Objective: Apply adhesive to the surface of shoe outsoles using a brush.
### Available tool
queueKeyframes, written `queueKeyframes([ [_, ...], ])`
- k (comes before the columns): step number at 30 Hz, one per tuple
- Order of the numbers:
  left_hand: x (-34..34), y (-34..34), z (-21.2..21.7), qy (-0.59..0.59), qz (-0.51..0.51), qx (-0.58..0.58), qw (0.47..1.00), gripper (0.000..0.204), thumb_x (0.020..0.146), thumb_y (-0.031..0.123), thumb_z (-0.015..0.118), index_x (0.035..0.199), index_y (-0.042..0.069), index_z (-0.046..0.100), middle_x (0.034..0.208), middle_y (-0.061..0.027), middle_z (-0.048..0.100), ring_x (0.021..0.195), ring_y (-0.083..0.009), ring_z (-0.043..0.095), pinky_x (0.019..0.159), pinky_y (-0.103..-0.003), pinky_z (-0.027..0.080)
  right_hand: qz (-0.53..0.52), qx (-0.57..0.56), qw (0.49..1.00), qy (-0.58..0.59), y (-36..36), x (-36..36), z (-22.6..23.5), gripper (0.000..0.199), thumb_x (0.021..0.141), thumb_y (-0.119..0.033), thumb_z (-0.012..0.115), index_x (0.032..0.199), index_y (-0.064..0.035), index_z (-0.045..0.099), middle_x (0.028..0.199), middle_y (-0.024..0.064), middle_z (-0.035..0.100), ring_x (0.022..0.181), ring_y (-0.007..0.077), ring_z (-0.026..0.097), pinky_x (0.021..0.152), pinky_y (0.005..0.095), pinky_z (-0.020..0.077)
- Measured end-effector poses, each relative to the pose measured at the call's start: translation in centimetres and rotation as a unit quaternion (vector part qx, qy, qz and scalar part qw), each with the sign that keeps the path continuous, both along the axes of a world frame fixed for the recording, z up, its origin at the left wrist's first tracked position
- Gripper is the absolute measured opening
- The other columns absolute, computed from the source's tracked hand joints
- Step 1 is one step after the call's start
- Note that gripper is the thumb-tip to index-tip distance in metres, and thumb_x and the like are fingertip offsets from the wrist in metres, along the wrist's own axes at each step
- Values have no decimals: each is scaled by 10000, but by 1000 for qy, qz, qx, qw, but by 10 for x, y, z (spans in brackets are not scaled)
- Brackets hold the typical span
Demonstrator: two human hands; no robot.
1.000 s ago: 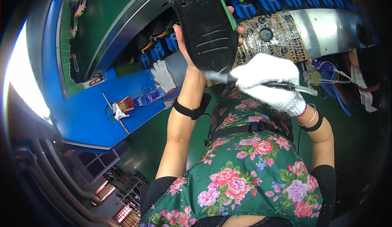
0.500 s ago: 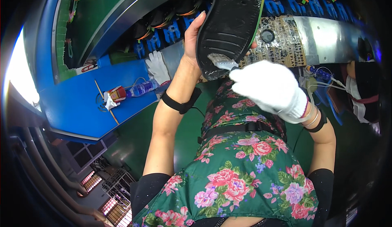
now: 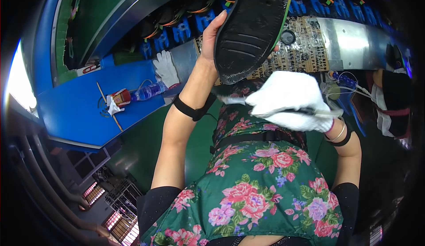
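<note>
My bare left hand (image 3: pixel 210 40) grips a black shoe sole (image 3: pixel 248 33) by its sides, the thumb along the left edge and fingertips showing at the right. Small holes dot its upper part and grooves cross its lower part; a green line and some orange run along its right edge. In a white knitted glove, my right hand (image 3: pixel 290 102) is closed round a brush (image 3: pixel 234 99). The bristles point left, just below the rounded lower end of the sole and apart from it. The brush's handle sticks out past the wrist side of the glove.
Beyond the sole runs a line with blue holders (image 3: pixel 182 31) carrying dark pieces. A metal ledge (image 3: pixel 354 42) is partly covered with taped cardboard (image 3: pixel 305 53). On the blue table (image 3: pixel 75 113) at left lie a glove (image 3: pixel 166 69), a plastic bottle (image 3: pixel 148 91) and a red container (image 3: pixel 120 97).
The brush has come off the lower end of the sole and moved down and slightly left with my right hand. The sole stays in my left hand, almost unmoved.
</note>
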State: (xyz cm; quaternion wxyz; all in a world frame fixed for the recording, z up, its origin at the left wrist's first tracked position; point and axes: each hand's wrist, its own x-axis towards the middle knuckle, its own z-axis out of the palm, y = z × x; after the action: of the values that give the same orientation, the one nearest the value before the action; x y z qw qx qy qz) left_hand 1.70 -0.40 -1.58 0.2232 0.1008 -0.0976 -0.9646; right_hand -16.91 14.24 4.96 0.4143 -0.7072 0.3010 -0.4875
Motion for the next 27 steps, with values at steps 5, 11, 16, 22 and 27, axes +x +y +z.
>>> queueKeyframes([
  [5, -1, 0, -6, -21, -25, -32, 999, 885, 971, 677, 428, 1609, 74, 317, 1520, -356, 421, 1236, -609, 552, 1002, -652, 527, -72, -95, 987, 105, -9, -16, 0, 250, 775, -66, 803, 1021, -107, 792, 1049, 77, 783, 856, 259, 735, 760, 353, 582],
  [11, 0, 5, -2, -96, 2, -36, 995, 747, 1005, 502, 500, 1530, -22, 418, 1455, -274, 552, 1208, -415, 659, 1051, -529, 549, -8, 29, 1000, 9, -7, -12, -4, 135, 769, -65, 836, 899, -85, 804, 936, 99, 794, 842, 235, 752, 735, 331, 581],
  [16, 5, 13, 3, -35, -5, -14, 999, 753, 1020, 522, 474, 1535, -23, 410, 1456, -276, 550, 1244, -415, 635, 1082, -531, 521, -47, 144, 989, 1, -8, -8, -18, 96, 780, -26, 824, 868, -54, 797, 935, 127, 789, 875, 237, 752, 789, 350, 588],
  [22, 12, 51, -13, -39, 79, 122, 989, 761, 1035, 607, 429, 1549, 45, 427, 1496, -222, 533, 1314, -373, 586, 1117, -533, 480, -137, 129, 982, 27, -25, -22, -9, 192, 830, -10, 799, 1021, -12, 800, 1007, 114, 790, 922, 189, 744, 843, 316, 591],
  [27, 19, 75, -1, 24, 36, 29, 999, 759, 1042, 598, 406, 1519, 9, 442, 1381, -233, 622, 1162, -417, 674, 1024, -571, 540, -278, -132, 935, 174, -70, -31, 15, 211, 802, 42, 774, 1000, -29, 788, 1015, 134, 778, 934, 257, 738, 845, 340, 578],
])
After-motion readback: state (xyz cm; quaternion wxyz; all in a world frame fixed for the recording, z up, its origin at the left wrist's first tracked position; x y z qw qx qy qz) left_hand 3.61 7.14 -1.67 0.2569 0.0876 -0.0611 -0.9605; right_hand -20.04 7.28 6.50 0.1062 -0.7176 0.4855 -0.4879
